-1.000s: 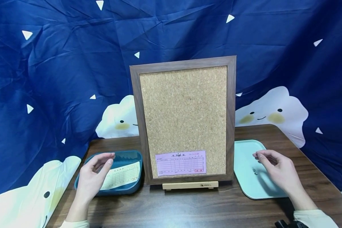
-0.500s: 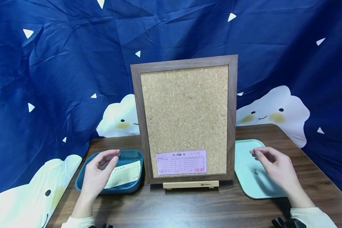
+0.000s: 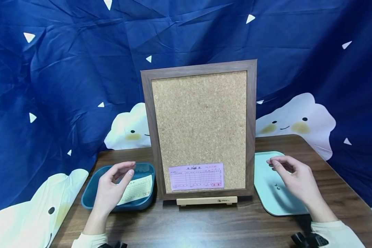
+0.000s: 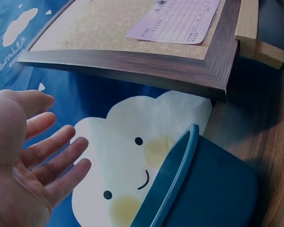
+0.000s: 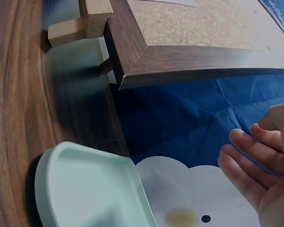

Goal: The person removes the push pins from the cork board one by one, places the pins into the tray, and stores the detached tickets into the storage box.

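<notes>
My left hand [image 3: 111, 189] hovers over the blue basin [image 3: 88, 199], fingers loosely bent and the palm bare in the left wrist view. A pale yellow printed slip [image 3: 137, 189] lies inside the basin, partly hidden by that hand. Over the light green tray [image 3: 268, 198] hangs my right hand [image 3: 294, 175], relaxed, with nothing showing between thumb and fingers. Small shiny pins [image 3: 277, 186] lie on the tray below it. Between the hands stands a framed corkboard [image 3: 201, 127]. A purple printed slip [image 3: 196, 177] is fixed low on the cork by a silver pushpin [image 3: 194, 167] at its top edge.
A light wooden stand [image 3: 207, 201] supports the board on the dark wooden table [image 3: 204, 227]. Behind everything hangs a blue cloth [image 3: 65, 69] with white triangles and clouds. Dark wrist-camera gear [image 3: 310, 240] sits at the right sleeve.
My left hand has drifted right across the basin, covering more of the yellow slip's left end. My right hand has shifted slightly left and up over the tray. Board and slips stay put.
</notes>
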Available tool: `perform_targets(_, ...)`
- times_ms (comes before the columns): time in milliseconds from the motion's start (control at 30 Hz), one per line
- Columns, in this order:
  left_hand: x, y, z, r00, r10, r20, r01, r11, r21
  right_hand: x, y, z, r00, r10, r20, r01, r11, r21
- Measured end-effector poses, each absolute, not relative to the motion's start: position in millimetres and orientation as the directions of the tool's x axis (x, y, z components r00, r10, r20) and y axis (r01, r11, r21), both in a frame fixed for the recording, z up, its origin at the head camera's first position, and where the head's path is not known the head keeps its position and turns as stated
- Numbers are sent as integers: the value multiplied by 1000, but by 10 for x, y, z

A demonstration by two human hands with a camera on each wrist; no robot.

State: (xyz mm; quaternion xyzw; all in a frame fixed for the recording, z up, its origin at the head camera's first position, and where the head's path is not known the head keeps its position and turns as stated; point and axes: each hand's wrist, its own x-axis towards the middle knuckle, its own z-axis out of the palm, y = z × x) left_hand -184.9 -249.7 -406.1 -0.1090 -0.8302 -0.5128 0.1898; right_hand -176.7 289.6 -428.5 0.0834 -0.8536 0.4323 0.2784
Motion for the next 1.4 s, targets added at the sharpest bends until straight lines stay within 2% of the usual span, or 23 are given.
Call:
perform_targets(867, -1908, -2313, -4125, -882, 81, 464, 457, 391, 799, -1773, 2701, -4154, -787, 90, 611, -460, 575, -677)
perform_targets(1400, -1922, -2206, -4132, -870, 124, 476, 489, 334, 806, -1769, 2611, -4059, -793, 84, 603, -465, 556, -689)
